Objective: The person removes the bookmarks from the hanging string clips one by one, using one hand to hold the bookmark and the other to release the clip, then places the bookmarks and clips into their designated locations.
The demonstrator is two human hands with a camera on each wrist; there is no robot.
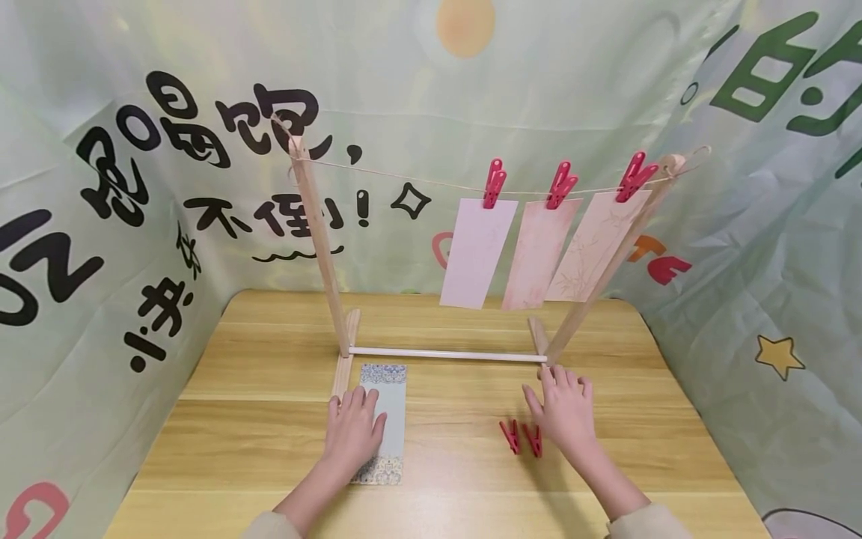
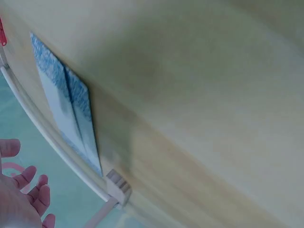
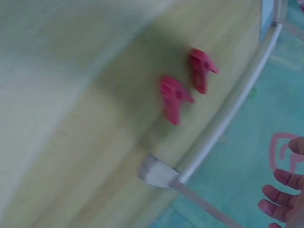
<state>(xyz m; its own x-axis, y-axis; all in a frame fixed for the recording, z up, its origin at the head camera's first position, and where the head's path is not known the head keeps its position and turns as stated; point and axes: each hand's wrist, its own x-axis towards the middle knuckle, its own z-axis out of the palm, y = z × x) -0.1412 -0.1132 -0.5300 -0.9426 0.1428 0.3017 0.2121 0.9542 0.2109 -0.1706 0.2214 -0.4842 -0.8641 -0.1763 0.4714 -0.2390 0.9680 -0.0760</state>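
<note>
My left hand [image 1: 353,432] is over a pale blue paper strip [image 1: 394,423] with patterned ends, hiding part of its left side. In the left wrist view the fingers are relaxed and apart from the strip [image 2: 58,95], along which a lengthwise line runs. Beside two red clothespins [image 1: 513,438] on the table, my right hand [image 1: 568,410] hovers with loosely spread fingers. The right wrist view shows both clothespins [image 3: 171,97] lying apart from that hand. Neither hand holds anything.
A wooden frame [image 1: 319,247] carries a string [image 1: 411,178]. Red clothespins [image 1: 494,186] hold a lilac paper [image 1: 478,254], a pink paper [image 1: 542,258] and a branch-patterned paper [image 1: 599,251] on its right half. A white rod [image 1: 444,354] joins the posts low down. Printed cloth [image 1: 404,67] surrounds the table [image 1: 458,457].
</note>
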